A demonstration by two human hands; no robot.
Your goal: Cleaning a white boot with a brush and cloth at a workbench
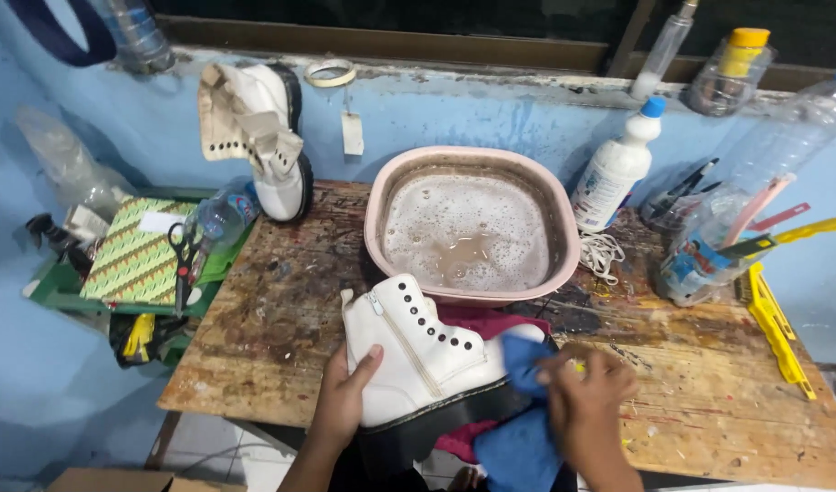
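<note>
A white lace-up boot (416,351) with a black sole lies on its side at the near edge of the wooden table (700,383), over a dark red cloth (491,322). My left hand (347,394) grips the boot's heel side, thumb on the white leather. My right hand (586,390) presses a blue cloth (520,428) against the boot's toe end. A pink basin (472,223) of foamy brownish water stands just behind the boot.
A second white boot (258,128) leans on the blue wall at back left. White bottle (618,166), clear plastic bottles (755,173) and yellow tools (775,323) crowd the right. A green crate (67,296) with a patterned book and scissors (181,264) sits left.
</note>
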